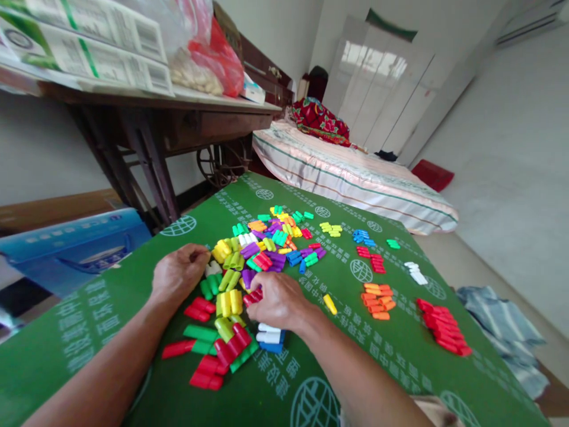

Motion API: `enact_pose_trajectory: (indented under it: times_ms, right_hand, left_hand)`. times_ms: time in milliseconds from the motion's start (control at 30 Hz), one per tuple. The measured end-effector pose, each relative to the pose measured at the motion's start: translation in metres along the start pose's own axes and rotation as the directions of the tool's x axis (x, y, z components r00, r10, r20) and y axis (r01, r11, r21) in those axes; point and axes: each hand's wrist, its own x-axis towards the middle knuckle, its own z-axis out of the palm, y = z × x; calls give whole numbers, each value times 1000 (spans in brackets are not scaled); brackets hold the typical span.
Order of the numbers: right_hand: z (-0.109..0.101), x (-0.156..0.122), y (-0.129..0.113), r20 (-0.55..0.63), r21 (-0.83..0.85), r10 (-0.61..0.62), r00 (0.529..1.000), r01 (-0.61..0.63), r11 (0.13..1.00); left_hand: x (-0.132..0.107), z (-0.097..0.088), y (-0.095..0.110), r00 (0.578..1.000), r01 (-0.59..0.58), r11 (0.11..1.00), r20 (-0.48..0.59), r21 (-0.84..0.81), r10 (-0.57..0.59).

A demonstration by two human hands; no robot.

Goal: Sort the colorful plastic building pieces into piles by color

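Head view, the only one. Small tube-shaped plastic pieces in many colours (278, 261) lay in a mixed heap at the middle of a green board printed with pale lettering and globe marks (169, 385), between and beyond the two hands. Off to the right, single-colour clusters stood apart from it: bright orange tubes (377, 300), white tubes (415, 273), blue tubes (363, 238), yellow-green tubes (331, 229) and, near the right edge, a long row of red tubes (443, 328). The gaps between clusters suggested placement by colour, each shade kept distinct; the heap's nearness to the body probably served easy reach. One lone yellow tube (329, 304) lay beside the right wrist, touching no group.

Hands well apart. Right hand (278, 299): over the near part of the heap, back upward, thumb and fingers bent down and apparently pinched on dark red tubes (252, 296). A grip by the fingertips would suit pieces this small and crowded. Its forearm slanted in from the lower right.

Left hand (181, 271): at the heap's left border, fingers curled inward, their tips just beside chunky yellow tubes (221, 251). Could not tell whether it held anything. Its forearm rose from the lower left corner, low over the board.
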Motion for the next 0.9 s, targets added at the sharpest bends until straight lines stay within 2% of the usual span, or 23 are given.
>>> enact_pose_trajectory:
  times_ms: [100, 167, 267, 333, 467, 633, 900]
  right_hand:
    - [-15, -2, 29, -37, 147, 48, 998, -42, 988]
    - [-28, -4, 61, -77, 131, 104, 992, -93, 987]
    - [-45, -12, 120, -112, 24, 189, 976, -187, 982]
    - [-54, -20, 159, -124, -125, 250, 960, -265, 956]
    - [-63, -39, 215, -100, -305, 301, 948, -317, 898]
    - [-66, -51, 243, -49, -419, 320, 946, -310, 854]
    - [-72, -57, 254, -65, -482, 342, 937, -330, 812]
  left_hand:
    - [0, 0, -1, 1000, -8, 1000, -5, -21, 8]
    - [0, 0, -1, 1000, -2, 1000, -5, -12, 2]
    - [1, 0, -1, 1000, 4, 1000, -2, -2, -4]
    - [1, 1, -1, 1000, -3, 1000, -5, -5, 3]
    - [0, 1, 0, 1000, -8, 1000, -15, -8, 8]
    - [0, 1, -1, 1000, -6, 1000, -21, -3, 6]
    - [3, 5, -5, 999, -25, 1000, -38, 7, 25]
